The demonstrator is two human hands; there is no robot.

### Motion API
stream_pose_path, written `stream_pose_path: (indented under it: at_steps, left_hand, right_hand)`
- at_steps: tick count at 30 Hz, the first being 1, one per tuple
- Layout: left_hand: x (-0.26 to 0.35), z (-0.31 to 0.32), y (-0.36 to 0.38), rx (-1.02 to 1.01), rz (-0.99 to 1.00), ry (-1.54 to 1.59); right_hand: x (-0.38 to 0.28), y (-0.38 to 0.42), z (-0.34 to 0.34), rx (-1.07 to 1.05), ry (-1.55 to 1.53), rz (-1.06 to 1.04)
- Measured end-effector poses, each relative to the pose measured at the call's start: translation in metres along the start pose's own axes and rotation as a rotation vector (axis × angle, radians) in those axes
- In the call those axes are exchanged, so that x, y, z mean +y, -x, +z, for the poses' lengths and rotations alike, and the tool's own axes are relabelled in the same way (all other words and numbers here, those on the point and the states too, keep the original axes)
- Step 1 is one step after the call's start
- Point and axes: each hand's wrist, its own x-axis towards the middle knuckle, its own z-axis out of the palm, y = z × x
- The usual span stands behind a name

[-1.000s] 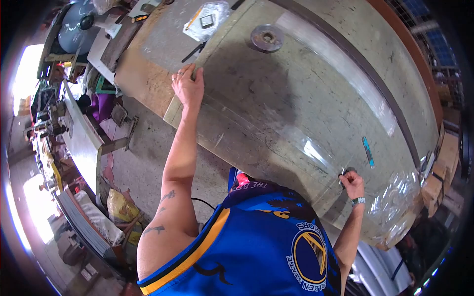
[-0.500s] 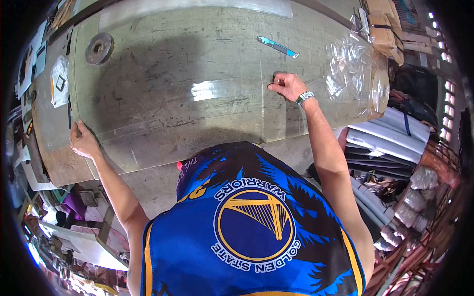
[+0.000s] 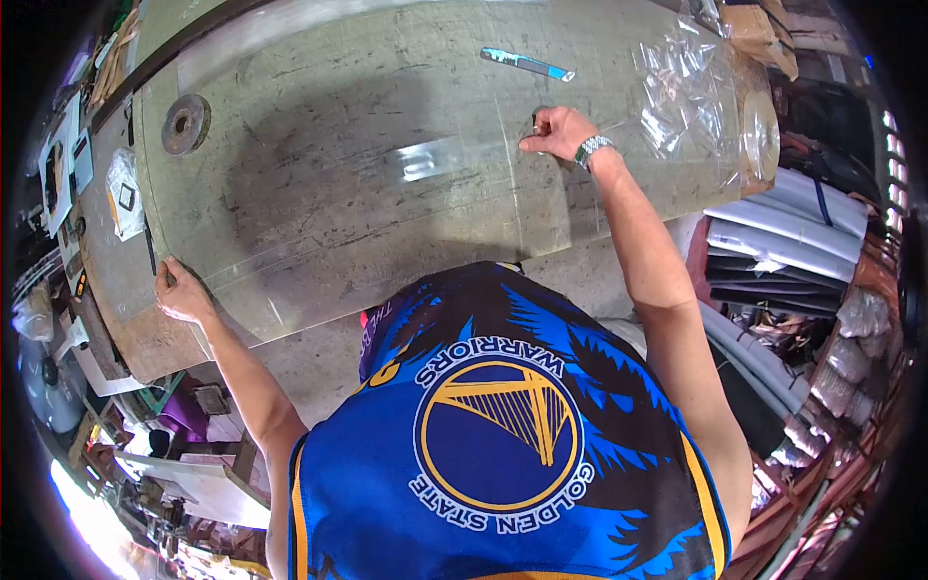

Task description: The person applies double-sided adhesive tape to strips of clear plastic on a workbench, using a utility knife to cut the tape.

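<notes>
A clear plastic sheet point(image 3: 425, 160), visible mainly by its glare and faint edges, lies flat on the worktable point(image 3: 319, 116). At the table's front left, my left hand point(image 3: 184, 295) has thumb and fingers pinched together at the sheet's left end. My right hand point(image 3: 563, 133), with a metal watch at the wrist, is pinched closed over the sheet right of the middle. What exactly sits between the fingertips is too thin to see well. Beyond my right hand lies a blue and black utility knife point(image 3: 528, 65). A round metal disc point(image 3: 186, 124) with a centre hole rests at the back left.
Crumpled clear plastic point(image 3: 681, 92) covers the table's right end, beside a cardboard box point(image 3: 759, 37). A small plastic bag point(image 3: 125, 193) lies on the left side. Silver-wrapped rolls point(image 3: 788, 227) are stacked off the right edge. A dark bar point(image 3: 184, 48) runs along the back.
The camera view has shifted and turned slightly, so the table's contents sit differently in the picture. Both hands keep their pinch at about the same places on the table.
</notes>
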Motion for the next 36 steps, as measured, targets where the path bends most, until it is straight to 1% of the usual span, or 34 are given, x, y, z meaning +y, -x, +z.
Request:
stream_pose_path:
  at_steps: [5, 8, 11, 12, 14, 15, 16, 17, 18, 19, 20, 22, 25, 27, 28, 31, 36]
  left_hand:
    - [-0.004, 0.004, -0.003, -0.022, -0.01, -0.112]
    - [-0.009, 0.006, -0.009, -0.08, 0.022, -0.136]
    - [0.008, 0.006, -0.003, 0.006, 0.007, -0.29]
    - [0.04, -0.002, 0.009, 0.107, 0.047, -0.336]
    - [0.103, -0.001, 0.025, 0.111, 0.242, -0.184]
    - [0.165, -0.008, 0.049, -0.022, 0.357, -0.032]
    - [0.213, -0.007, 0.073, -0.16, 0.582, 0.114]
    - [0.265, -0.009, 0.105, -0.361, 0.715, 0.213]
    - [0.309, -0.011, 0.138, -0.513, 0.904, 0.273]
    - [0.35, -0.016, 0.165, -0.752, 1.047, 0.327]
    - [0.377, -0.007, 0.191, -0.893, 1.149, 0.384]
    - [0.413, 0.009, 0.226, -1.138, 1.243, 0.367]
    - [0.434, 0.04, 0.242, -1.17, 1.404, 0.23]
    - [0.438, 0.05, 0.24, -1.194, 1.411, 0.192]
    - [0.44, 0.051, 0.237, -1.212, 1.417, 0.164]
    - [0.441, 0.055, 0.233, -1.242, 1.425, 0.109]
    - [0.448, 0.055, 0.229, -1.283, 1.41, 0.067]
  right_hand:
    - [-0.009, 0.007, -0.004, 0.03, 0.07, 0.056]
    - [-0.009, 0.009, -0.004, 0.018, 0.063, 0.057]
    - [-0.01, 0.01, -0.006, 0.012, 0.063, 0.044]
    - [-0.011, 0.012, -0.008, 0.005, 0.061, 0.048]
    - [-0.015, 0.013, -0.01, -0.017, 0.087, 0.068]
    - [-0.013, 0.01, -0.01, -0.005, 0.086, 0.072]
    - [-0.011, 0.007, -0.007, 0.001, 0.086, 0.077]
    - [-0.009, 0.006, -0.003, 0.001, 0.087, 0.081]
    - [-0.01, 0.006, -0.004, -0.045, 0.08, 0.087]
    - [-0.009, 0.006, -0.002, -0.041, 0.082, 0.083]
    - [-0.008, 0.005, 0.0, -0.032, 0.086, 0.08]
    - [-0.004, 0.002, 0.002, 0.016, 0.095, 0.058]
    - [-0.002, 0.002, 0.006, 0.091, 0.116, 0.022]
    - [-0.004, 0.006, 0.006, 0.104, 0.12, 0.043]
    - [-0.003, 0.005, 0.007, 0.097, 0.127, 0.006]
    - [-0.004, 0.011, -0.002, -0.023, 0.118, -0.002]
    - [0.0, 0.019, -0.011, -0.009, 0.131, 0.006]
